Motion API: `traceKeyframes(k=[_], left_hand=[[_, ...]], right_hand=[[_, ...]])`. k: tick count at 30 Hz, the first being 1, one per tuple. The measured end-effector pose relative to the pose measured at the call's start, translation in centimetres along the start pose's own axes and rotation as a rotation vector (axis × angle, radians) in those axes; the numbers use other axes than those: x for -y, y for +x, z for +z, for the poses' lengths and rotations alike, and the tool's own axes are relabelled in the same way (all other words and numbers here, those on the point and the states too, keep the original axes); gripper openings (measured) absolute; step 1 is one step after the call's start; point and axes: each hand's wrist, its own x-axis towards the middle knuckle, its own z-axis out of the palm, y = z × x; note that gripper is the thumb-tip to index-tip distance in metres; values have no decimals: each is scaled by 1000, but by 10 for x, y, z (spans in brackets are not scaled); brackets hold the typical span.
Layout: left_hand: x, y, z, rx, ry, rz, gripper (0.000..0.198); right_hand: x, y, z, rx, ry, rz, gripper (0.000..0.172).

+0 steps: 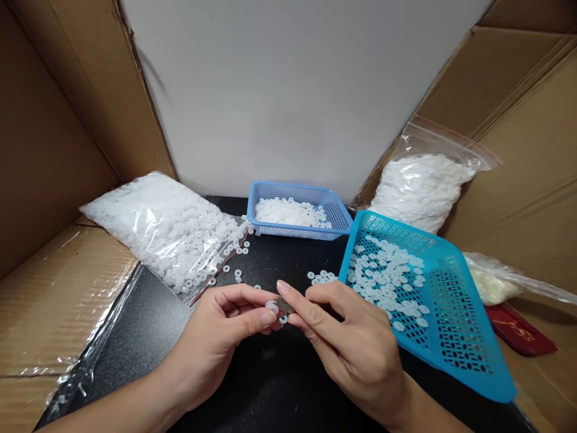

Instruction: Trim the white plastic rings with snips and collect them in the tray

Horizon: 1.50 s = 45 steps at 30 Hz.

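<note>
Low in the middle of the head view, my left hand (215, 325) pinches a small translucent white plastic washer (271, 306) between thumb and fingers. My right hand (354, 331) is closed around a small flat metal blade (283, 305), mostly covered by the fingers. The blade's end meets the washer or lies right beside it; I cannot tell which. Loose white rings (238, 274) are scattered on the black tabletop just beyond the left hand. Past my right fingers lies a small pile of white pieces (323, 277).
A turquoise basket (480, 361) of white discs stands at right, a blue basket (295, 230) of white rings behind. Full plastic bags lie left (157, 228) and right (421, 186). A smaller bag (496, 282) and red packet (520, 331) are far right. Cardboard walls (67, 78) flank the table.
</note>
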Motion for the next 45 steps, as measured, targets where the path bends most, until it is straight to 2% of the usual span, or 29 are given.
traceKeyframes(k=[10, 35, 38, 42, 45], left_hand=[[-1, -1, 0, -12, -13, 7, 19], [0, -1, 0, 53, -2, -4, 13], [1, -2, -1, 56, -6, 4, 13], [3, -3, -3, 72, 19, 50, 12], [4, -1, -4, 59, 46, 66, 11]], right_hand=[[-2, 1, 0, -12, 23, -2, 28], [2, 1, 1, -5, -16, -19, 28], [3, -1, 2, -7, 115, 100, 29], [5, -3, 4, -62, 325, 397, 27], [4, -4, 7, -37, 456, 544, 41]])
